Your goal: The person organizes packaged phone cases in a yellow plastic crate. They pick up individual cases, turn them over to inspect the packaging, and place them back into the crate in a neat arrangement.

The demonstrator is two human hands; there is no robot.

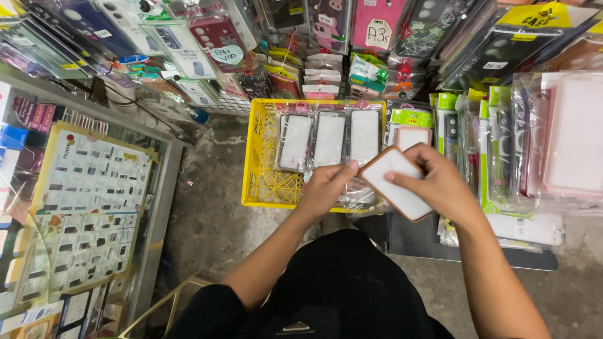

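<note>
Three clear plastic packages (pixel 329 138) with white contents stand side by side in the yellow crate (pixel 260 163), upright against its far wall; a green-topped package (pixel 411 119) sits just right of the crate; a row of clear sleeves with green and yellow headers (pixel 502 144) stands further right, ending in a large pinkish-white package (pixel 575 135); above, a pink package carries a white tag-shaped label (pixel 379 33); a red one to the left bears a pale oval label (pixel 226 54); a yellow triangular label (pixel 548 14) tops a dark package at upper right; a yellow-bordered chart of small pictures (pixel 88 194) lies under the glass at left.
</note>
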